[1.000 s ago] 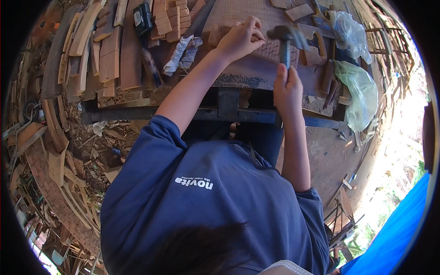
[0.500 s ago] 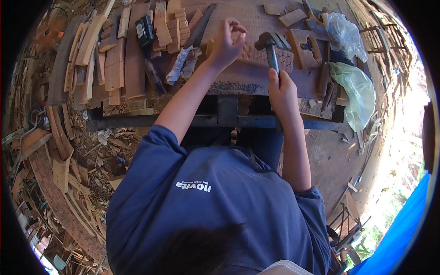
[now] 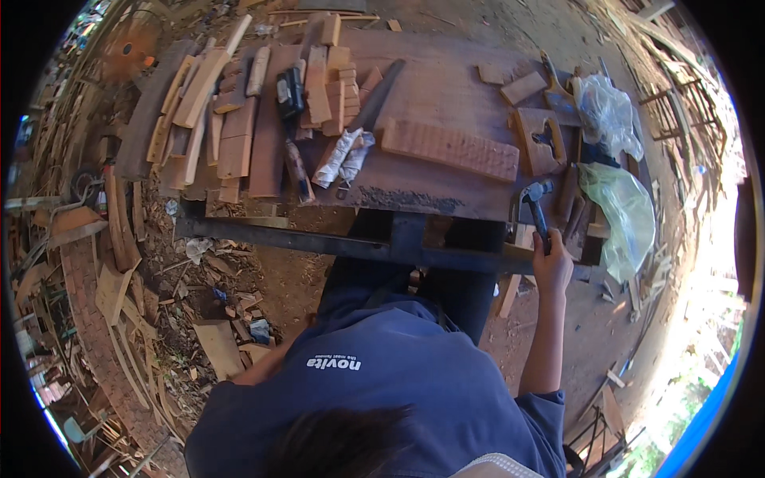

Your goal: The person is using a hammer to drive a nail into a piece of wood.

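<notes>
My right hand [image 3: 552, 263] is closed around the handle of a claw hammer [image 3: 539, 209] at the workbench's near right edge, its metal head up over the bench top. Beyond it lies a reddish-brown wooden block [image 3: 450, 150] with a row of small marks along its near face. A wooden piece with a cut-out opening [image 3: 540, 142] sits right of that block. My left forearm [image 3: 263, 368] is lowered beside my body, off the bench, and my left hand is hidden. A handsaw [image 3: 384, 94] with a cloth-wrapped handle lies left of the block.
Wood strips and blocks [image 3: 235, 139] crowd the bench's left side, with a black device [image 3: 290, 92] among them. Plastic bags, one clear [image 3: 607, 115] and one greenish [image 3: 617, 215], lie at the right. A dark metal frame [image 3: 319, 240] runs along the near edge. Scraps litter the ground.
My left hand has left the bench top and dropped down beside my body. My right hand has carried the hammer right and nearer, away from the wooden block. The view has shifted.
</notes>
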The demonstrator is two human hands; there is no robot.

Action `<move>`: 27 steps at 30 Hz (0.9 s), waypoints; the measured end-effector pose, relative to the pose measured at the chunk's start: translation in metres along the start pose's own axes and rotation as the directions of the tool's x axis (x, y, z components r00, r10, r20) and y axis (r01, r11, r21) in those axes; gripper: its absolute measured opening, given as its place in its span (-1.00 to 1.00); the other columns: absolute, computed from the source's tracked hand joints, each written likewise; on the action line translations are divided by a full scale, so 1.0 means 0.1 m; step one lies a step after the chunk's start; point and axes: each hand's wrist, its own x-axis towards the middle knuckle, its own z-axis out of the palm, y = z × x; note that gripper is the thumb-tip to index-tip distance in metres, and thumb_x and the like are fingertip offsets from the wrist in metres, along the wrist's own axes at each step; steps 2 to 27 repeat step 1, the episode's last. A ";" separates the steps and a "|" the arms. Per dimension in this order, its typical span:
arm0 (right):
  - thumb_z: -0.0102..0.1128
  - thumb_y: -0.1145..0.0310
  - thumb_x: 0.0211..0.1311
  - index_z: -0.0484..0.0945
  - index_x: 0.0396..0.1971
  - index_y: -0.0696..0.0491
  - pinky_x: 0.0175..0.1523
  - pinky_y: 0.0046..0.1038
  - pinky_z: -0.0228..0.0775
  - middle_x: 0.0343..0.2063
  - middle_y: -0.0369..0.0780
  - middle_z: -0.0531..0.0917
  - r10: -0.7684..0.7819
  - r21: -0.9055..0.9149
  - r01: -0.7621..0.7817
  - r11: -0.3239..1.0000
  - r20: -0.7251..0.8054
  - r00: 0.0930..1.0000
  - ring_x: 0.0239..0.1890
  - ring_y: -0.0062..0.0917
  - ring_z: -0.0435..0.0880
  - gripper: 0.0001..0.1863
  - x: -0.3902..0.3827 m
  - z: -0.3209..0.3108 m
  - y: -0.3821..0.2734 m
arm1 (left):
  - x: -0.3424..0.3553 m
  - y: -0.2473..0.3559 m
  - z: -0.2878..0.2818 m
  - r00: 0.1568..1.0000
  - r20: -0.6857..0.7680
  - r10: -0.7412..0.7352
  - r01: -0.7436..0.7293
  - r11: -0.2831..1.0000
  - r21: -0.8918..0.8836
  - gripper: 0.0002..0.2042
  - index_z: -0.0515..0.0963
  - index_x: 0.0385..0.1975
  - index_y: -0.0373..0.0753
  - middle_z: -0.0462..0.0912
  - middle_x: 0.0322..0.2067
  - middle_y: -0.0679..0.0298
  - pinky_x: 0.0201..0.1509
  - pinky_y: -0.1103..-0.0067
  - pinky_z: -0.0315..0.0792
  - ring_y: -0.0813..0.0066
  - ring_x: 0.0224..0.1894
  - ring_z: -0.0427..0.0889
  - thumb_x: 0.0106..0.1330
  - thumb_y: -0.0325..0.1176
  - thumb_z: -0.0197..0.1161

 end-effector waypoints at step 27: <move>0.27 0.15 0.24 0.57 -0.16 0.02 -0.32 -0.17 0.48 -0.45 -0.07 0.68 -0.035 -0.022 0.034 0.999 -0.048 0.998 -0.38 -0.08 0.68 -0.70 0.04 0.09 0.08 | 0.10 -0.03 -0.02 1.000 -0.019 0.012 -0.012 1.000 -0.003 -0.28 -0.01 0.40 -0.20 0.35 0.23 0.00 0.34 0.39 0.21 0.31 0.24 0.40 0.41 0.10 0.07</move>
